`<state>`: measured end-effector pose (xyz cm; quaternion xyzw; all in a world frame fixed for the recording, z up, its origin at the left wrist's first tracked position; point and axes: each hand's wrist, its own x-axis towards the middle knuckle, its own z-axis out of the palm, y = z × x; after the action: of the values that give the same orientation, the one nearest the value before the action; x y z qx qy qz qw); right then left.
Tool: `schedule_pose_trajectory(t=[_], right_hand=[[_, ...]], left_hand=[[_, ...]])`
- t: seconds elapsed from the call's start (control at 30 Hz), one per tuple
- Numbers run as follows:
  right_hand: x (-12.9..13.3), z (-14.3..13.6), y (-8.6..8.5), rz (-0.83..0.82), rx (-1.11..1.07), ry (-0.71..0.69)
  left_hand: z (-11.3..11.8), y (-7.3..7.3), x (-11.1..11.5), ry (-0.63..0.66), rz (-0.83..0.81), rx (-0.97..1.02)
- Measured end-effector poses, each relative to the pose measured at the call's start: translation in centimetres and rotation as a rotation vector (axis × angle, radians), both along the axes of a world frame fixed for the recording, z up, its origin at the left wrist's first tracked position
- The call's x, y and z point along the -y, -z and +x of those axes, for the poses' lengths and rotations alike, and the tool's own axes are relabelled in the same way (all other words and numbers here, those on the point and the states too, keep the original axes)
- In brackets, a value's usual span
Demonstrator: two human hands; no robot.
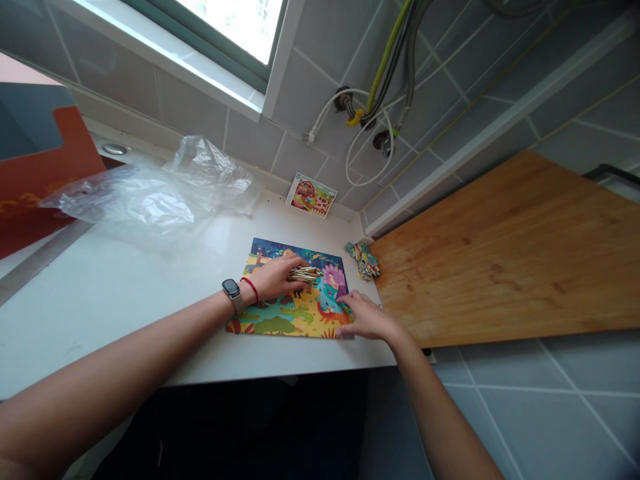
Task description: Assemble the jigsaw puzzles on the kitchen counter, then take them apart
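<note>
A colourful animal picture board point(280, 325), perhaps a jigsaw puzzle, lies flat on the white counter. Over its middle, my left hand point(274, 277) is closed around a bunch of puzzle pieces point(306, 274), whose pale edges show. A watch and a red band circle that wrist. At the board's lower right edge rests my right hand point(367, 316), its thumb and fingers apart and nothing visible between them. Just beyond it, a pile of loose puzzle pieces point(364, 261) lies against the wooden board. The part of the picture under both hands is hidden.
Crumpled clear plastic point(165, 193) covers the counter's back left, beside an orange box point(75, 160). A small farm picture card point(311, 195) leans at the wall. On the right stands a large wooden board point(500, 260). Cables point(385, 73) hang from the tiled wall.
</note>
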<state>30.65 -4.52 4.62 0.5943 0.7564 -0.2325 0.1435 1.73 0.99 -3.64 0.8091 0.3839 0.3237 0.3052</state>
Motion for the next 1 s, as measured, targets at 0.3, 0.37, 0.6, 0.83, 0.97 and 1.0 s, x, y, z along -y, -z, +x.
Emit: schedule_pose_trajectory(t=[0.3,0.37,0.6,0.83,0.97,1.0], right_hand=[[1.6,1.5,1.3,0.054,0.049,0.012],[1.4,1.6,1.3,0.070,0.025,0.017],[0.4,2.6,1.3,0.015,-0.255,0.176],[-0.5,4.6,0.3,-0.245,-0.612,0.377],[0.5,1.9,1.5,-0.253,-0.607,0.355],[0.8,1.1,1.9,-0.227,-0.548,0.315]], left_hand=[[0.0,0.4,-0.1,-0.012,0.010,0.007],[0.0,0.5,-0.2,-0.015,0.007,0.004],[0.1,0.5,-0.2,-0.023,0.007,0.013],[0.1,0.0,0.0,-0.017,-0.014,0.012],[0.1,-0.2,0.1,-0.028,-0.032,0.029],[0.1,-0.3,0.1,-0.031,-0.036,0.033]])
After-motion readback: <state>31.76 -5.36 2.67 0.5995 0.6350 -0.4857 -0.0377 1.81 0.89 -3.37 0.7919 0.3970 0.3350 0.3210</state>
